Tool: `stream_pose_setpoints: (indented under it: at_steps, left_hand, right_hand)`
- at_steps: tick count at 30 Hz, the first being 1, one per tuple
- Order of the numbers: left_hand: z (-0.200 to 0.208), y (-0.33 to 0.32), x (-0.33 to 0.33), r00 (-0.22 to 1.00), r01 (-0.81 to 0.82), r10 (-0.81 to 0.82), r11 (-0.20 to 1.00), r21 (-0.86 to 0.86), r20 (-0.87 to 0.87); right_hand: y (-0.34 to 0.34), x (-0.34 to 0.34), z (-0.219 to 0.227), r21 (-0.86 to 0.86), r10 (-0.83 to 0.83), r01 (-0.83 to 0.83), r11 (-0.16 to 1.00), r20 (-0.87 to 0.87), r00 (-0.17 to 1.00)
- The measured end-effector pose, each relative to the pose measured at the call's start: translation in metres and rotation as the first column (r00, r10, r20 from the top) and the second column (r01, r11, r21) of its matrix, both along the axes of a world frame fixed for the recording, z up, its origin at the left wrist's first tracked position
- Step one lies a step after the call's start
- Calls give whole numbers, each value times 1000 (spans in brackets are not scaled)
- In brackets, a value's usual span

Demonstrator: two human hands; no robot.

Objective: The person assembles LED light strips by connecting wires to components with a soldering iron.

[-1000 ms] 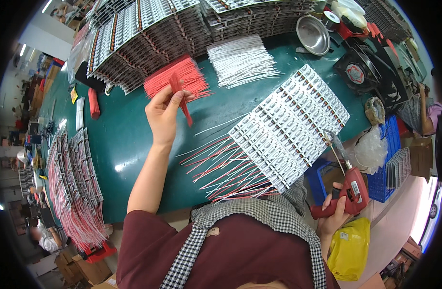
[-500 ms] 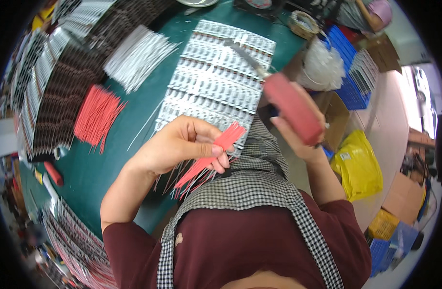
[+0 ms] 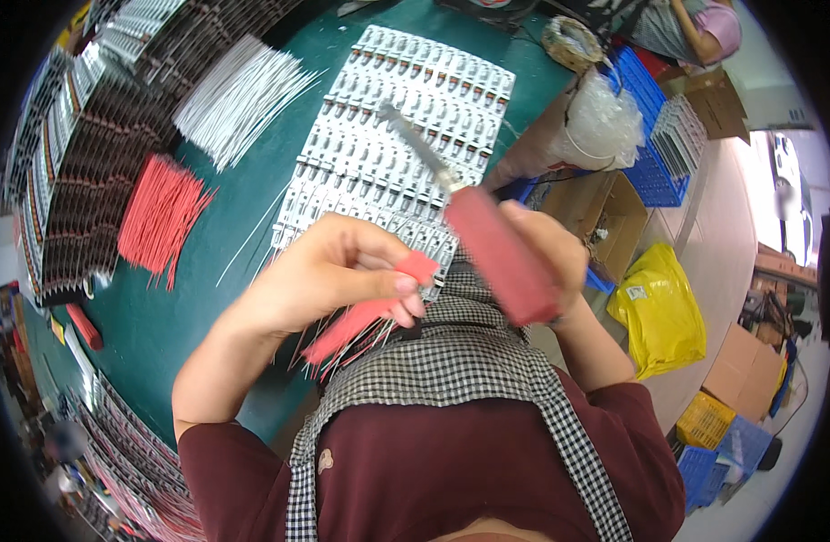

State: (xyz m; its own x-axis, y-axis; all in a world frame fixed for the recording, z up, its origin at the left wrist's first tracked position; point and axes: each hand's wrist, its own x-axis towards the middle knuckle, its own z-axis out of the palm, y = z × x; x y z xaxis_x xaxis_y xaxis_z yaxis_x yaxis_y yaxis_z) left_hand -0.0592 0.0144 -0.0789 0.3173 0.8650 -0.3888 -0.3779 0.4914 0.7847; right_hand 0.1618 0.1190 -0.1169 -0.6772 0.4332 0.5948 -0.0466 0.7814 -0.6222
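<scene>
My left hand point(image 3: 342, 275) is closed around a bundle of short red wires point(image 3: 351, 327), pinched between thumb and fingers. Their ends fan out below my palm, with white and dark strands beside them. In my right hand point(image 3: 559, 257) is a soldering iron point(image 3: 505, 257) with a thick red handle, its metal shaft pointing up and left over a white circuit board panel point(image 3: 342, 135). The panel carries rows of small parts and lies in front of me, its near edge close to my left hand. Whether the tip touches it I cannot tell.
Piles of red wires point(image 3: 162, 221) and white wires point(image 3: 243, 99) lie on the green table point(image 3: 153, 330). Stacked panels point(image 3: 80, 163) rise at the left. To the right are a cardboard box point(image 3: 621, 221), a yellow bag point(image 3: 659, 312) and a blue crate point(image 3: 645, 158); another person point(image 3: 713, 27) sits beyond.
My right hand and the soldering iron have moved left and nearer to me. My left hand still grips the red wires, and the view has shifted slightly.
</scene>
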Motion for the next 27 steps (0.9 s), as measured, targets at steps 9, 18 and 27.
stream_pose_setpoints:
  at_steps: [9,18,27]
  left_hand:
    - [-7,-14,-53,-52,168,543,832,529,-838]
    - [-62,-20,-57,-80,244,477,861,447,-875]
    - [-63,-18,-53,-179,292,480,859,420,-859]
  right_hand:
    - [-14,8,2,-904,-33,-10,427,-27,999]
    - [-14,-26,6,-940,103,43,337,83,991]
    - [-19,-44,7,-937,176,154,312,217,960]
